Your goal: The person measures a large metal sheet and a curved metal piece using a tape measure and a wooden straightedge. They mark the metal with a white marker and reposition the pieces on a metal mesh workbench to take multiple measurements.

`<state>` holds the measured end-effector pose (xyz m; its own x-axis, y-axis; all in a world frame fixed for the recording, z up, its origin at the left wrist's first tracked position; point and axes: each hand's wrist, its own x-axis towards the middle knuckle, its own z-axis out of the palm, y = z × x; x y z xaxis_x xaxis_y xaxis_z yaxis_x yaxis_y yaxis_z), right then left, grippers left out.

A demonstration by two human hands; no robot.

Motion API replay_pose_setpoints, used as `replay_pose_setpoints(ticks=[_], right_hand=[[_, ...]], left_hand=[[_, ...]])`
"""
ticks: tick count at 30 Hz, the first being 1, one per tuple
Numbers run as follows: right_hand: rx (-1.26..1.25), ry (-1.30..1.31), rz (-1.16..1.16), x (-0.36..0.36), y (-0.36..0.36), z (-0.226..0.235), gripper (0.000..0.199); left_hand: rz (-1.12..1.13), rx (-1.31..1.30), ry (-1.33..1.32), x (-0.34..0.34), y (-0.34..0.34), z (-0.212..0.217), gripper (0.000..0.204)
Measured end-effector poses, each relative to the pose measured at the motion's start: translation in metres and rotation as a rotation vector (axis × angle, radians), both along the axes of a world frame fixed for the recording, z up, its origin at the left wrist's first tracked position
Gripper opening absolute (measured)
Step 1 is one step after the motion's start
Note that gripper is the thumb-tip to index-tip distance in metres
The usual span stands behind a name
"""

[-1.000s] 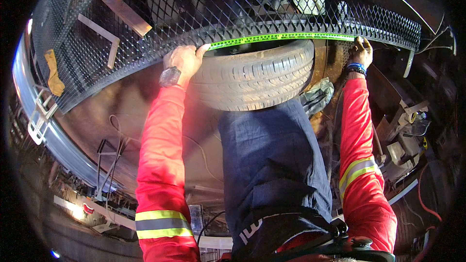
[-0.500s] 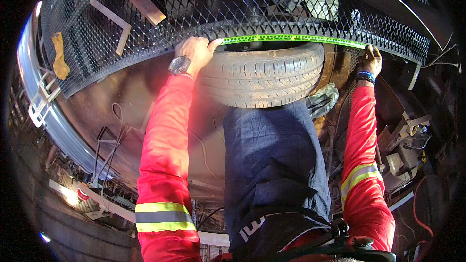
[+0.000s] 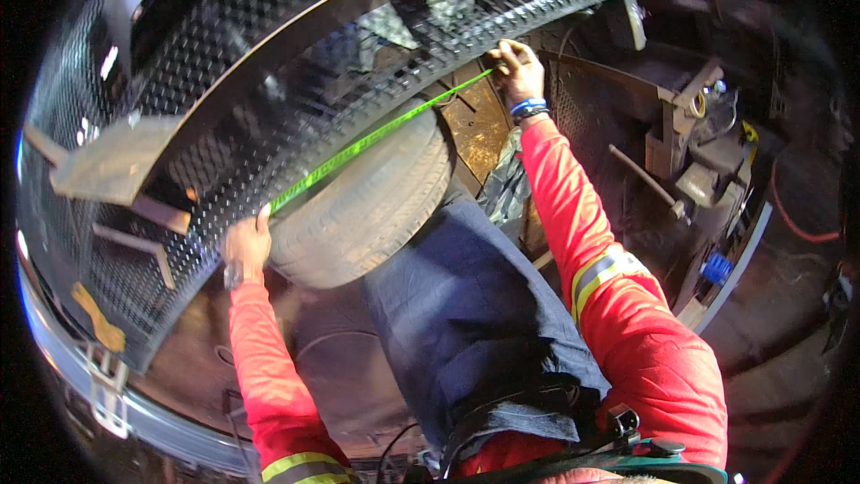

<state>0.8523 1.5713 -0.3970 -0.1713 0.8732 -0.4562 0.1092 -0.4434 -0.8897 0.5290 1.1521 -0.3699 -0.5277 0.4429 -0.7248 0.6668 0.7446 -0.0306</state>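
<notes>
A bright green tape measure blade (image 3: 367, 141) stretches between my two hands, along the lower edge of a black expanded-metal mesh panel (image 3: 528, 2). My left hand (image 3: 247, 245) is closed on the blade's left end, thumb up, close to the mesh edge; a watch is on that wrist. Farther right, the fingers of my right hand (image 3: 520, 72) pinch the other end. Just below the blade lies a worn, dusty tire (image 3: 367, 206), next to my knees in dark blue trousers (image 3: 466, 305). The tape's case cannot be made out.
Loose metal pieces (image 3: 134, 246) and a tan glove-like scrap (image 3: 98, 315) lie on the mesh at left. A curved dark metal strip (image 3: 269, 45) crosses above it. At right are metal clutter (image 3: 708, 161), a rod (image 3: 645, 181) and a red hose (image 3: 797, 215).
The view has turned, so mesh, tire and blade now slant up to the right. The blade stays stretched between both hands; the left hand appears lower and farther left in the picture.
</notes>
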Motion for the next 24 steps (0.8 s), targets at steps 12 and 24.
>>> replay_pose_setpoints(ticks=[12, 24], right_hand=[[-0.01, 0.207, -0.017, 0.0, -0.009, -0.007, 0.013], [-0.105, 0.085, 0.038, 0.015, 0.0, 0.025, 0.022]], left_hand=[[0.013, -0.062, 0.065, 0.007, 0.003, -0.003, 0.065], [0.014, -0.272, -0.021, -0.012, -0.025, -0.036, 0.069]])
